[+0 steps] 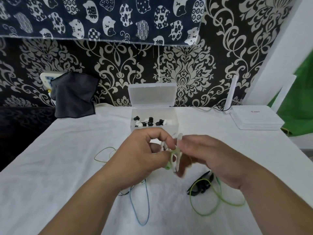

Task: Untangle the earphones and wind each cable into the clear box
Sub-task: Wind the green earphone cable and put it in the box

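Both hands meet above the white cloth, just in front of the clear box [175, 123]. My left hand [142, 158] pinches a tangle of green and white earphone parts [172, 158], and my right hand [208, 158] grips the same tangle from the right; it is blurred. A green cable [218, 204] loops on the cloth under my right wrist. Under my left wrist hangs a blue cable loop [144, 209]. A second thin green loop [103, 154] lies to the left. The box stands open, lid up, holding black and white earbud pieces [149, 122].
A black earhook piece [201, 185] lies on the cloth beside the green cable. A dark cloth [74, 95] hangs at the back left over a socket. At the back right sits a white router [257, 118]. The white cloth [67, 167] covers the table.
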